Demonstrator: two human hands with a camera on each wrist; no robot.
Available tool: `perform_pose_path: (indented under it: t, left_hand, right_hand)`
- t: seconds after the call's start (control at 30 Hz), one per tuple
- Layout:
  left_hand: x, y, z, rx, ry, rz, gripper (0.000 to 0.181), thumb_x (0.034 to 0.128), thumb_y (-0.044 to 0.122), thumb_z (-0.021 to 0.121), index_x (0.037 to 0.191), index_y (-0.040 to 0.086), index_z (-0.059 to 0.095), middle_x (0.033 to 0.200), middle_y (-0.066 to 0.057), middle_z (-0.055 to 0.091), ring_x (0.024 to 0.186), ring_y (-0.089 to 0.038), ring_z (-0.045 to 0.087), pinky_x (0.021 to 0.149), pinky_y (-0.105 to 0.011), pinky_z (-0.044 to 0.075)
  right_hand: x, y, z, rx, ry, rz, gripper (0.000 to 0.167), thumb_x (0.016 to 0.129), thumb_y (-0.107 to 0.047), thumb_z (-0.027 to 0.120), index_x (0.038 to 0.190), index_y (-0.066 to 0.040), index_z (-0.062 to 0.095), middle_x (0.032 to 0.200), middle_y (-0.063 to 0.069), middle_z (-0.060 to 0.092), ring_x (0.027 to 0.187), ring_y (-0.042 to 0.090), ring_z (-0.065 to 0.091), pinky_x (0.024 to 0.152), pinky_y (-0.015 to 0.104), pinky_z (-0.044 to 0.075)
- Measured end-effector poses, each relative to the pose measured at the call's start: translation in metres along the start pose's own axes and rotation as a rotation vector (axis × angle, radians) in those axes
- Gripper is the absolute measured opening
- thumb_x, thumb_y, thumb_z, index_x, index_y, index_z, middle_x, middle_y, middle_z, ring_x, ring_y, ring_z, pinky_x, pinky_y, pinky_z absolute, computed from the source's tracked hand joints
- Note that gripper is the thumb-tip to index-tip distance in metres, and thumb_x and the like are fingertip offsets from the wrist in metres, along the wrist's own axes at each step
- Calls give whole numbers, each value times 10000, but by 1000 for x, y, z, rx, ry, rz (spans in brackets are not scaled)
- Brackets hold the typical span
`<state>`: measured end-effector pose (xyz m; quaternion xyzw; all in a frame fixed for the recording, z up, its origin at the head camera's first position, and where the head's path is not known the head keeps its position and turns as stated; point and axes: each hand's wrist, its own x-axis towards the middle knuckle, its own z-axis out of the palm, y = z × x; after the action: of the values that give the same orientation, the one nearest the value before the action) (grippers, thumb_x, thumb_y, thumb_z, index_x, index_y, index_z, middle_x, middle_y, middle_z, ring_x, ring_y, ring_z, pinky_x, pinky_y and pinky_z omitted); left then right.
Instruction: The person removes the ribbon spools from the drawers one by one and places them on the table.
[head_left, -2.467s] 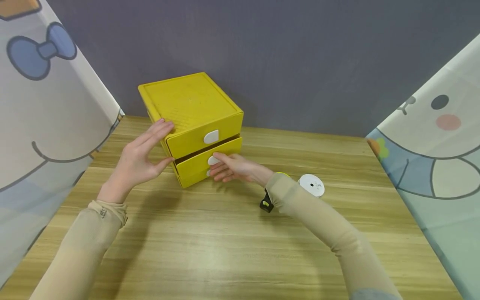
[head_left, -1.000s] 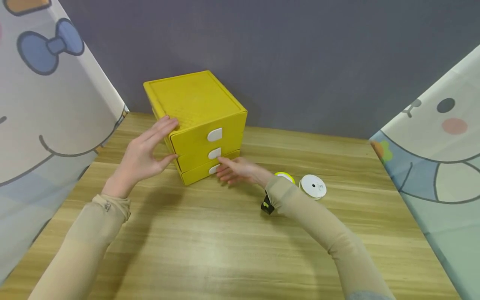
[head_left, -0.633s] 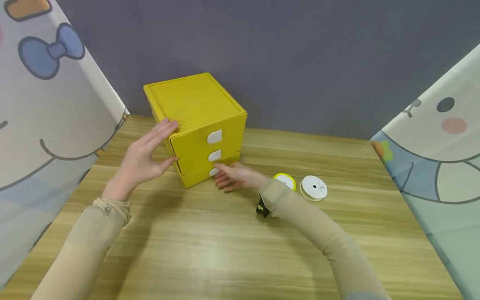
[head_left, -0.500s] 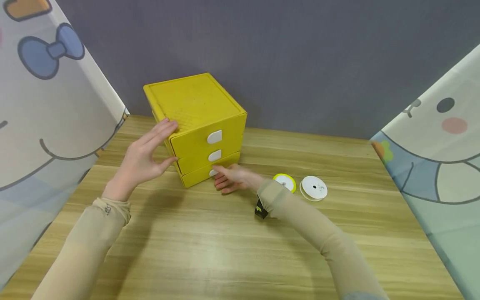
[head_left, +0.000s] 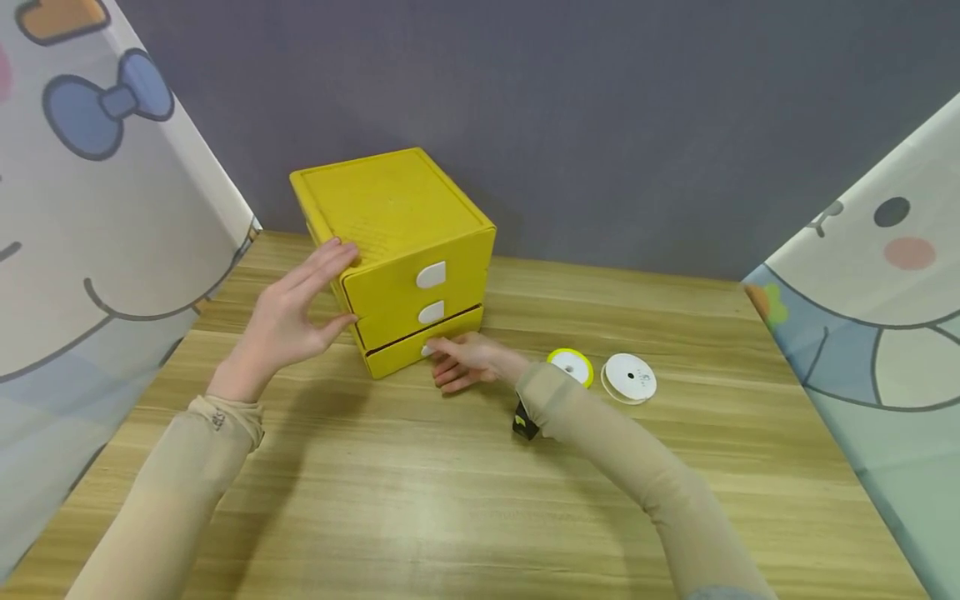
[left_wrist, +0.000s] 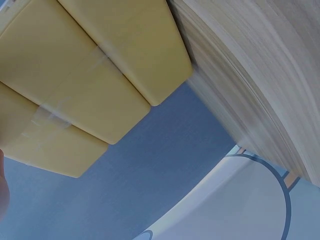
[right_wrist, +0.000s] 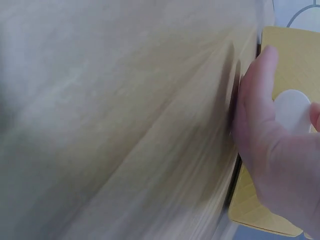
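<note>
A yellow drawer box (head_left: 390,204) with three drawers and white tab handles stands on the wooden table. Its bottom drawer (head_left: 393,358) is slightly pulled out, with a thin dark gap along its upper edge. My right hand (head_left: 476,362) pinches that drawer's white handle (right_wrist: 291,110), thumb on one side and fingers on the other. My left hand (head_left: 285,325) rests on the box's near left corner, fingertips on the top edge and thumb by the front edge. The left wrist view shows the box's yellow side (left_wrist: 95,85); little of the hand appears there.
Right of the box lie a white spool (head_left: 628,377) and a yellow-rimmed white disc (head_left: 572,364). A small black object (head_left: 525,422) is partly hidden under my right sleeve. A grey wall stands behind; cartoon-printed cloths (head_left: 862,333) hang at both sides.
The middle drawer, out at first, has gone in. My right hand has moved down from its handle to the bottom drawer's, and that drawer has come out slightly. My left hand stays on the corner.
</note>
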<state>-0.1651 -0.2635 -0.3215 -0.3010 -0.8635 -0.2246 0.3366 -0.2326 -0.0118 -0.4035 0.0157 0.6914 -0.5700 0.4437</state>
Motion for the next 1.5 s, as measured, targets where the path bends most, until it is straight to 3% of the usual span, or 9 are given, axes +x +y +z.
perform_pose_path:
  t: [0.13,0.3,0.57,0.83,0.93,1.1,1.5]
  left_hand:
    - [0,-1,2,-10,14,19,821,624,20,820,1378,31,495,1423,-150,512,1413,-142,382,925,-308,509]
    - [1,-1,2,-14,4,3,807,640,17,809,1381,33,492,1424,-146,512,1416,-138,379,1058,-127,397]
    - [0,-1,2,-4,6,9,805,634,27,811,1376,30,497,1421,-148,515,1413,-135,381,1033,-187,440]
    - [0,-2,2,-18,24,16,819,622,-8,808,1378,25,494,1417,-159,516,1413,-149,384,1086,-74,330]
    - [0,-2,1,-14,5,10,806,640,4,799,1383,24,487,1425,-152,510,1416,-140,377,1060,-129,400]
    - [2,-1,1,-2,2,13,799,648,25,800,1383,25,486,1431,-145,506,1409,-161,393,890,-337,523]
    - [2,-1,2,-9,20,22,834,617,-10,816,1382,26,486,1422,-160,510,1404,-178,400,774,-377,566]
  right_hand:
    - [-5,6,-3,-3,-16,14,482,982,-355,508,1275,27,522,874,102,600,731,190,636,765,363,630]
    - [-14,13,-6,-39,-29,8,467,986,-355,502,1273,13,529,823,89,623,670,158,645,620,254,614]
    - [-32,31,-8,-114,-22,18,435,970,-370,529,1208,-8,566,752,51,669,600,95,651,480,143,513]
    - [-45,43,-10,-109,-36,21,419,973,-354,524,1207,-9,572,748,49,661,604,103,657,488,150,518]
    - [-48,46,-11,-107,-44,26,417,979,-347,515,1216,-10,580,761,57,663,620,116,664,497,163,528]
    - [-52,48,-13,-112,-27,18,409,970,-362,527,1197,-31,608,771,54,672,632,119,669,488,164,517]
    - [-64,59,-11,-102,-12,7,394,959,-333,542,1152,4,614,768,41,653,640,106,650,553,199,570]
